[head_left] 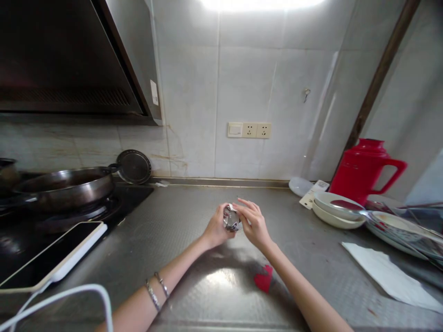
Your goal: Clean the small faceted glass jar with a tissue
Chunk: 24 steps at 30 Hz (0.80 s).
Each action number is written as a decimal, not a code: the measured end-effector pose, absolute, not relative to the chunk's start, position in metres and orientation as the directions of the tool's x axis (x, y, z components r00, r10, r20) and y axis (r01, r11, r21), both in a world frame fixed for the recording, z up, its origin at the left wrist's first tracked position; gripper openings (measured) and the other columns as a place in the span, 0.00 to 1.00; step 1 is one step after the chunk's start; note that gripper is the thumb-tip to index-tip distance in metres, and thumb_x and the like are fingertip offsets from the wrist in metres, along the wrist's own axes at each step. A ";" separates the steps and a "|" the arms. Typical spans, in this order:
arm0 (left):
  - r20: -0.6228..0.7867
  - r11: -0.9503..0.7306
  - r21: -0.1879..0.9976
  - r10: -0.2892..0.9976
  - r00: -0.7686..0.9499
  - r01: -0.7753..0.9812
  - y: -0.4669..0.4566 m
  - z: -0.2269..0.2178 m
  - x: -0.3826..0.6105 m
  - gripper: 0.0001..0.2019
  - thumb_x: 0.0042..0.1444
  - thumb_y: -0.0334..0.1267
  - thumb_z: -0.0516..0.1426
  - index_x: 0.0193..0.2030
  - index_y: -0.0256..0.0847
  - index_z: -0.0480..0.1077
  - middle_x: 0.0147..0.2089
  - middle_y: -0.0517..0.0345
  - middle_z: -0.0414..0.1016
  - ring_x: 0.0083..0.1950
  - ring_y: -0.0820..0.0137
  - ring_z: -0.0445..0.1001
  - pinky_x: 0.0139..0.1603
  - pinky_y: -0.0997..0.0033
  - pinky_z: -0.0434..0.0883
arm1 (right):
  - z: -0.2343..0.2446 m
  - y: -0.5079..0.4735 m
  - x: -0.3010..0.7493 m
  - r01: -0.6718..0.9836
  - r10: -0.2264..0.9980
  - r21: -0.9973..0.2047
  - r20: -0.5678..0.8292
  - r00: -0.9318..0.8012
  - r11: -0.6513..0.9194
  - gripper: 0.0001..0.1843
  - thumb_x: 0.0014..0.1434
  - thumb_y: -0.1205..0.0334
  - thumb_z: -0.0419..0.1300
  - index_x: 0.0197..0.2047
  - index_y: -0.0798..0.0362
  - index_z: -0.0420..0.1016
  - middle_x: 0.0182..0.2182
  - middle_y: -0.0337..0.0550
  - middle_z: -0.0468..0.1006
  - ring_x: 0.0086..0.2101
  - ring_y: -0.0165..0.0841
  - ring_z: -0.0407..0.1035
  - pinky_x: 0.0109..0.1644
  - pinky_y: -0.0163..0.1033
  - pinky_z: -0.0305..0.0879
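Note:
My left hand (218, 227) is wrapped around the side of a small round container (231, 220), perhaps a glass or jar, held above the steel counter. Its greyish, shiny round top faces me, with dark and reddish specks in it. At the upper right of that rim is my right hand (254, 222), its thumb and lower fingers drawn together and the upper fingers stretched out. A small white bit (231, 207) shows by the right fingertips; what it is cannot be made out. Two silver bracelets (156, 291) circle the left forearm.
Left: a phone (38, 258) with a white cable and a steel pan (69, 189) on the stove. Right: a red thermos jug (362, 173), stacked bowls (337, 219), plates with utensils and a white napkin (391, 279). A red heart-shaped patch (263, 279) marks the steel counter (187, 203).

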<state>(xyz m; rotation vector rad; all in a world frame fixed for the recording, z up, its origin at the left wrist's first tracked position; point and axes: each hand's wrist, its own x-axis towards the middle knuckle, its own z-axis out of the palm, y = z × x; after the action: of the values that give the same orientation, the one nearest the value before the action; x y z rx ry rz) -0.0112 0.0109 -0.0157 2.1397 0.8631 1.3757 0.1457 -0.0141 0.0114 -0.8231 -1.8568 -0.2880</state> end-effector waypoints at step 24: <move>0.600 -0.641 0.745 0.765 0.234 0.185 0.010 -0.006 -0.011 0.36 0.36 0.29 0.65 0.53 0.42 0.54 0.48 0.53 0.69 0.44 0.66 0.72 0.45 0.66 0.69 | 0.012 -0.026 0.136 0.677 0.332 -0.017 0.880 -0.340 0.736 0.19 0.62 0.71 0.50 0.52 0.44 0.71 0.48 0.43 0.78 0.56 0.40 0.65 0.59 0.56 0.55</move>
<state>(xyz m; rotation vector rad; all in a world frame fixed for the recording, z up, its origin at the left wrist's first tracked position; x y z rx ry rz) -0.0115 0.0105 -0.0060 1.9786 0.8675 1.4195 0.1357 -0.0261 0.0123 -0.7709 -1.9483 -0.4379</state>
